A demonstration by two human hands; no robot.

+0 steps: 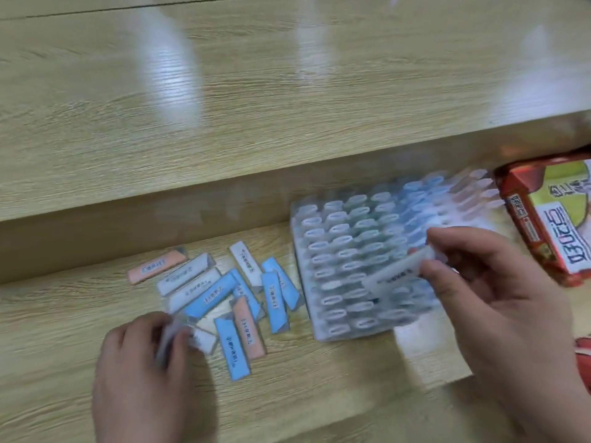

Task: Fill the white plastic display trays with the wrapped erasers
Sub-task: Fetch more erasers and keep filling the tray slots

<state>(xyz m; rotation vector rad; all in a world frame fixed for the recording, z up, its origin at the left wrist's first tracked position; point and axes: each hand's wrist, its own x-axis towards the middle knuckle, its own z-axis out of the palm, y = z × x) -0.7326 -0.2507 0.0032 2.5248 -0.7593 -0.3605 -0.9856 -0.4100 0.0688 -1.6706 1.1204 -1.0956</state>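
Nearest the camera, the left hand (144, 369) sits low on the light wood-grain tabletop (319, 394), fingers curled about a pale wrapped eraser (171, 338), motion-blurred, at the near edge of the heap. The right hand (499, 302), well apart from it, pinches a long white wrapped eraser (395, 273) by one end, held tilted above the middle rows of the white plastic display tray (316, 330). Between the hands lies the loose heap of blue, peach and white wrapped erasers (230, 295), several overlapping. The tray appears largely filled with upright pieces; which slot is vacant cannot be told through the blur. Beyond it, at right, lies a red printed cardboard box (527, 225), near the tray's far corner. Risks noted: a slanted entry could catch a neighbouring wrapper and lever that piece out, and lifting from the overlapping heap may scatter it.
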